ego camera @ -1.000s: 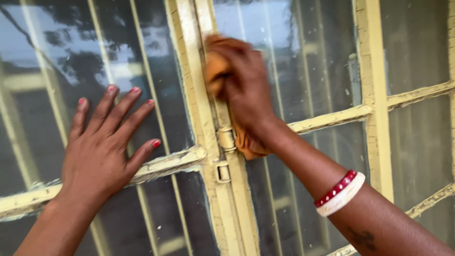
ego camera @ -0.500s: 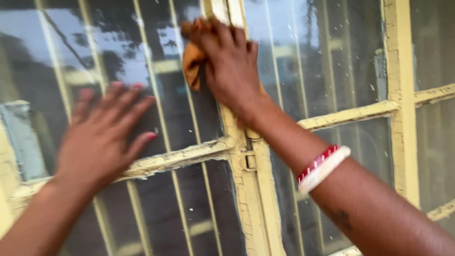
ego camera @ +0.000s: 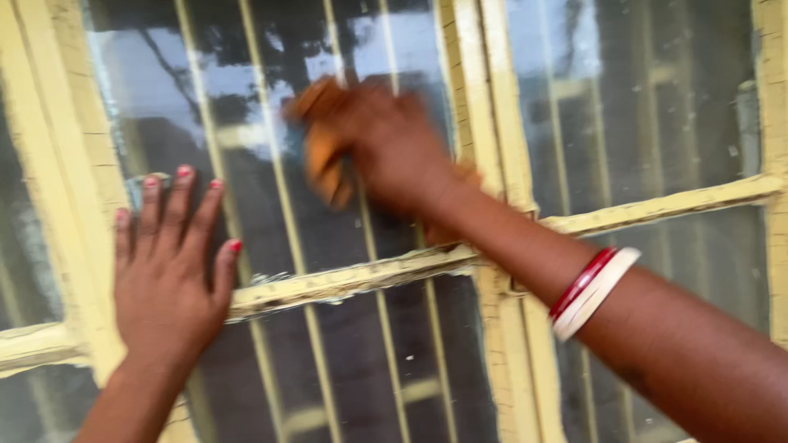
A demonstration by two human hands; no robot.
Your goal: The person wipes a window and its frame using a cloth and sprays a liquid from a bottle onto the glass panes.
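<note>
We see a window (ego camera: pixel 657 123) of dusty glass panes in a cracked, pale yellow wooden frame filling the view, with thin vertical bars behind the glass. Across the middle of the window runs a peeling horizontal crossbar (ego camera: pixel 353 283). Our right hand (ego camera: pixel 394 143), blurred, is clenched around an orange cloth (ego camera: pixel 322 156) pressed on the pane above that crossbar; its forearm, with red and white bangles (ego camera: pixel 593 291), covers part of the central upright. Our left hand (ego camera: pixel 168 271) lies flat and released, fingers spread on the glass at the crossbar's left end. Most of the cloth is hidden under the fingers.
</note>
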